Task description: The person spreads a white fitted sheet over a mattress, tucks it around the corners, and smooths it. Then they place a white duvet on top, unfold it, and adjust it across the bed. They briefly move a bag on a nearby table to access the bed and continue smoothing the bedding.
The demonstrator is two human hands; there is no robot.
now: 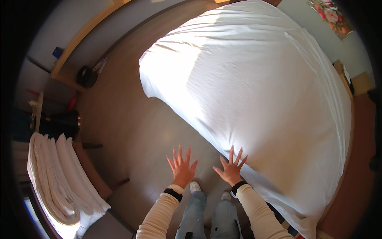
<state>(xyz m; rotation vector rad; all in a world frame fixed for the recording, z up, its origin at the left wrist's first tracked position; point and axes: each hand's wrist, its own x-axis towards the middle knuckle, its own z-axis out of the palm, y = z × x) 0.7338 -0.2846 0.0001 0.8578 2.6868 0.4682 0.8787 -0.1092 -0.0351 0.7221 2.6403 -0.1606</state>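
Observation:
My left hand (183,169) is held out over the floor, fingers spread, with nothing in it. Beside it on the right, my right hand (231,170) also has its fingers apart and holds nothing. Its fingertips overlap the near edge of a white sheet (254,91) in the picture; whether they touch it I cannot tell. The sheet covers a large bed, with wrinkles toward the far end and a bright sunlit patch on its left side. Both my wrists carry black bands over cream sleeves.
A folded white quilt (59,183) lies over a brown chair (92,169) at lower left. A wooden-edged shelf or desk (65,59) runs along the left wall, a dark round bin (86,77) near it. Brown floor (131,123) lies between. A floral picture (331,16) hangs at upper right.

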